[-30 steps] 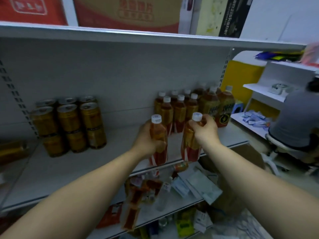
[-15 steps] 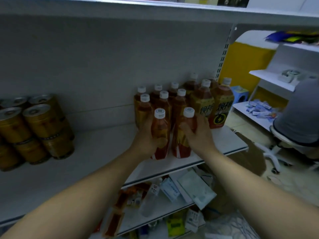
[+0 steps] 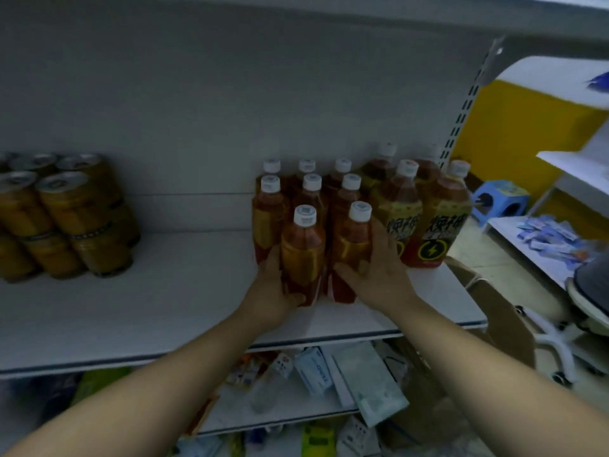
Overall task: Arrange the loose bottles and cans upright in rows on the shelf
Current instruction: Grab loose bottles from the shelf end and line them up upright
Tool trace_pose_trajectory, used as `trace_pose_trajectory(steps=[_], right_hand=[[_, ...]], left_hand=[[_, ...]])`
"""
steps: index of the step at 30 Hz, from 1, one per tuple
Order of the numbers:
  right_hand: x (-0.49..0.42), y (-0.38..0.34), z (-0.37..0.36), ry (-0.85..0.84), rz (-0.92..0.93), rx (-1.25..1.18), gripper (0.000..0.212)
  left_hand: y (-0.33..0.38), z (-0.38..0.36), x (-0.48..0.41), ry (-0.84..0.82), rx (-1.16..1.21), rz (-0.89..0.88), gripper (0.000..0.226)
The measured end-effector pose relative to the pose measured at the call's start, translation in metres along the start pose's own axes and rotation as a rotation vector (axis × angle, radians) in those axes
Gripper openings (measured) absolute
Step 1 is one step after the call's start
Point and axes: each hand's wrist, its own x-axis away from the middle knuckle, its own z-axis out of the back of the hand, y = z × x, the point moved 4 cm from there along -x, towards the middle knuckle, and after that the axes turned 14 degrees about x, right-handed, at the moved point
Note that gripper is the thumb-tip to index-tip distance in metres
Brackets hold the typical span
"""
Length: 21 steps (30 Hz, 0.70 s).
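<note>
Head view: one small bottle per hand, both upright on the shelf [image 3: 158, 308], nearest of the bottle rows [image 3: 312, 189].
Left hand [image 3: 273, 291]: fingers wrapped round the left bottle [image 3: 302, 255], low on its body.
Right hand [image 3: 377, 278]: curled round the right bottle [image 3: 350, 245].
Why: probably squaring both into a new front row.
Shelf: white metal; stacked cans [image 3: 66, 222] far left, bigger bottles [image 3: 440, 222] right.
Room: cluttered lower shelf [image 3: 296, 410]; blue stool [image 3: 497, 199] right.

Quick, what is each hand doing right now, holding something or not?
Left hand: closed round the left front bottle.
Right hand: closed round the right front bottle.
</note>
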Motion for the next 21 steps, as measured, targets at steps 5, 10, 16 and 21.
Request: trace_pose_trajectory(steps=[5, 10, 16, 21], right_hand=[[-0.020, 0.010, 0.008, -0.099, 0.030, -0.016, 0.097], [-0.022, 0.014, 0.007, -0.122, 0.071, 0.079, 0.100], [-0.032, 0.005, 0.019, -0.165, 0.073, 0.217, 0.096], [-0.046, -0.033, 0.061, -0.071, 0.152, 0.256, 0.093]], left_hand=[[0.004, -0.022, -0.016, 0.069, -0.038, 0.024, 0.098], [-0.001, -0.027, -0.026, 0.164, -0.069, 0.048, 0.095], [0.012, -0.023, -0.026, 0.148, -0.188, 0.151, 0.102], [0.062, 0.004, -0.015, 0.084, -0.254, 0.106, 0.078]])
